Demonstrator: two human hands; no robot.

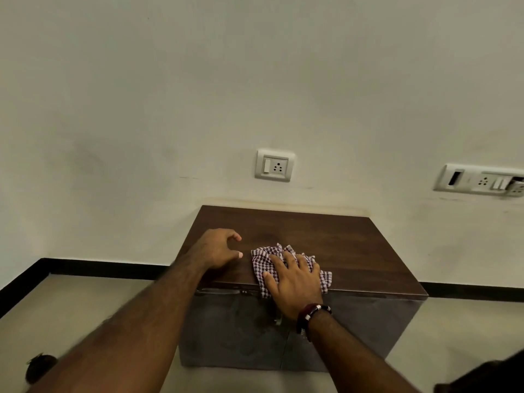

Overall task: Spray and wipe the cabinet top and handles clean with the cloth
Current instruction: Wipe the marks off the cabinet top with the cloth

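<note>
Two hands are on the cabinet top (326,239). I see my right hand (295,282) spread flat, fingers straight, pressing the checked cloth (263,265) down at the top's 6 o'clock edge. My left hand (217,251) rests at 9 o'clock of the cloth, fingers loosely curled, holding nothing. A wall socket (274,165) sits at 12 o'clock.

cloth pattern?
Purple-and-white check; the cloth shows in the head view, under the right hand.
</note>
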